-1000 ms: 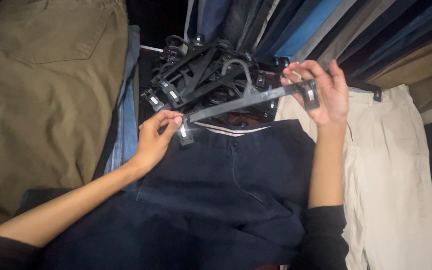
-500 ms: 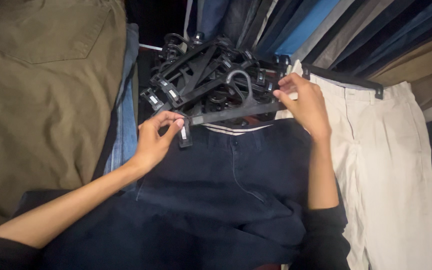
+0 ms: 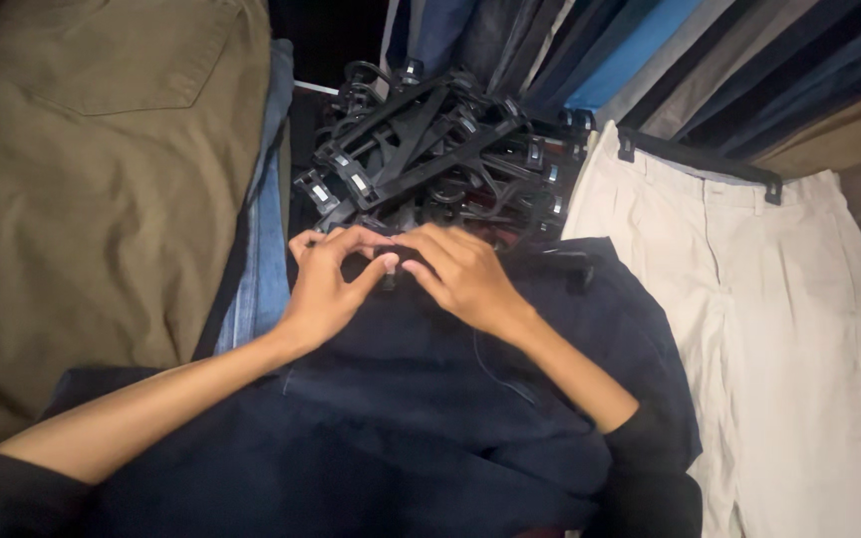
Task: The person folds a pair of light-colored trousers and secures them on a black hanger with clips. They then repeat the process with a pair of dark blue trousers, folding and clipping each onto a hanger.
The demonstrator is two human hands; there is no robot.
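Olive trousers (image 3: 82,179): the largest thing in view, a broad olive-brown garment filling the left side, with a back pocket showing near the top.
Navy trousers (image 3: 421,418): dark blue, spread flat across the bottom centre, waist end toward the top of the view; both forearms lie over them.
Cream trousers (image 3: 769,329): pale, lying flat on the right just beside the navy pair, their waist clipped in a black clip hanger (image 3: 700,159).
Hanging garments (image 3: 650,60): a row of blue, grey and tan folds across the top right, edge on.
Blue jeans (image 3: 266,239): a narrow strip of faded denim between the olive trousers and the navy pair.
Hanger pile (image 3: 430,149): a tangle of black plastic clip hangers, top centre, just beyond the navy waistband.
Navy pair's hanger (image 3: 560,264): a black bar along the navy waistband, mostly hidden by the hands; its right end shows past the right hand.
Left hand (image 3: 326,284): fingers curled, thumb and forefinger pinched together at the middle of the waistband, on or at the hanger clip; the exact hold is hard to tell.
Right hand (image 3: 460,274): palm down, fingers bent, touching the left hand's fingertips at the same spot on the hanger.
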